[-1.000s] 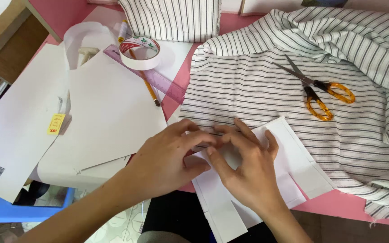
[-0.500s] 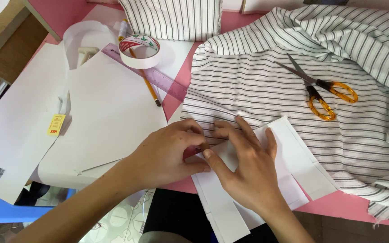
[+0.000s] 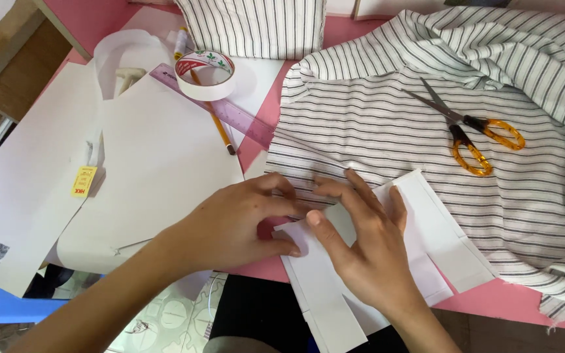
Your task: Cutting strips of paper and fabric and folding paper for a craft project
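Both hands press on a white paper pattern piece (image 3: 436, 238) laid over the lower edge of the striped fabric (image 3: 374, 131). The left hand (image 3: 233, 222) grips that edge, the right hand (image 3: 367, 245) lies flat on the paper. Orange-handled scissors (image 3: 472, 134) rest on the fabric; a tape roll (image 3: 205, 75), purple ruler (image 3: 220, 108) and pencil (image 3: 217, 127) lie left of it.

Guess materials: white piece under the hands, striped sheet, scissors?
White piece: likely stiff matte paper or card, clean-cut edges, lies flat. Striped sheet: woven cloth, it wrinkles and bunches. Scissors: shiny metal blades, glossy orange handles, probably plastic.
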